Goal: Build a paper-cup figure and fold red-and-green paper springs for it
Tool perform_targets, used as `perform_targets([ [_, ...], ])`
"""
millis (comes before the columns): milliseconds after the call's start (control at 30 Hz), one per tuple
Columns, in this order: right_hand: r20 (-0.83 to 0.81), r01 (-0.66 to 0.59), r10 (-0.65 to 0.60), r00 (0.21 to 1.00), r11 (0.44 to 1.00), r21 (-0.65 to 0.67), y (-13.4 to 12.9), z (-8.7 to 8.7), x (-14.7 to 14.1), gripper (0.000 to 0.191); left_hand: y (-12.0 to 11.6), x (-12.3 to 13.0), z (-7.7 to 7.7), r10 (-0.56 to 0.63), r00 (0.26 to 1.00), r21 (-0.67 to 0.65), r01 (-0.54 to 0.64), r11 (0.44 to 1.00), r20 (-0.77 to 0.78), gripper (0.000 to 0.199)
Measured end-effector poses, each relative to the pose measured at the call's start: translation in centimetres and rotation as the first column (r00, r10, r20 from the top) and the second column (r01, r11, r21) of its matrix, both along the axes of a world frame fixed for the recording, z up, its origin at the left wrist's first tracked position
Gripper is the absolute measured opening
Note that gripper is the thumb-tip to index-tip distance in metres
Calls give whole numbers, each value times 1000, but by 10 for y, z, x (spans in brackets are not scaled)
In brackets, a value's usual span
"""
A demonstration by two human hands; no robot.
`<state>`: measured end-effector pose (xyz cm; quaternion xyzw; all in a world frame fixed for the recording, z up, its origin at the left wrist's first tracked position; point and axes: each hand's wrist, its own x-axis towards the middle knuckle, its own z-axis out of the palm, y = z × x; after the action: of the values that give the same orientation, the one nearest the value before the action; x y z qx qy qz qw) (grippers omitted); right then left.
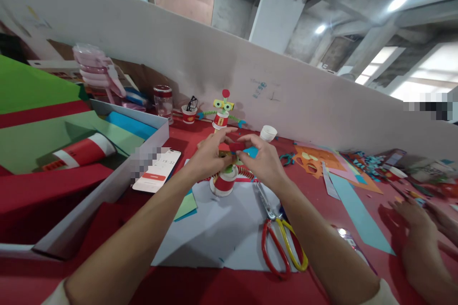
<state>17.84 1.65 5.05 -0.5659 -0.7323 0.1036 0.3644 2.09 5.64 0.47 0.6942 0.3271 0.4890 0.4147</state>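
In front of me a small paper-cup figure stands on a white sheet. It has a red and white cup body and coiled red arms; its head is mostly hidden behind my fingers. Just above that head, a small red paper piece sits between both hands. My left hand is curled, thumb and fingers closing on the piece's left side. On the right side my right hand pinches it between thumb and forefinger. Scissors with red and yellow handles lie by my right forearm.
A similar finished-looking cup figure stands near the wall. Left are an open box of coloured paper and a phone. White cups, pliers and orange paper scraps lie right. Another person's hand rests far right.
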Motion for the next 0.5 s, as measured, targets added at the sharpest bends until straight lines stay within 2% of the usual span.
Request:
perform_targets([
  [100,-9,1,-1,1000,1000,3,-2,0,0,26,-4,-3,2,-20,1000,-14,20,1000,-16,65],
  [267,-47,-19,22,999,997,70,-7,0,6,25,-12,-9,8,-66,998,-125,63,990,-13,69],
  [400,-95,20,-5,995,989,149,-17,-4,16,25,-14,-15,9,-12,999,-73,8,997,-48,70],
  [500,-140,68,-44,989,983,172,-27,-13,22,21,-14,-19,12,-13,999,-40,11,999,-39,64],
])
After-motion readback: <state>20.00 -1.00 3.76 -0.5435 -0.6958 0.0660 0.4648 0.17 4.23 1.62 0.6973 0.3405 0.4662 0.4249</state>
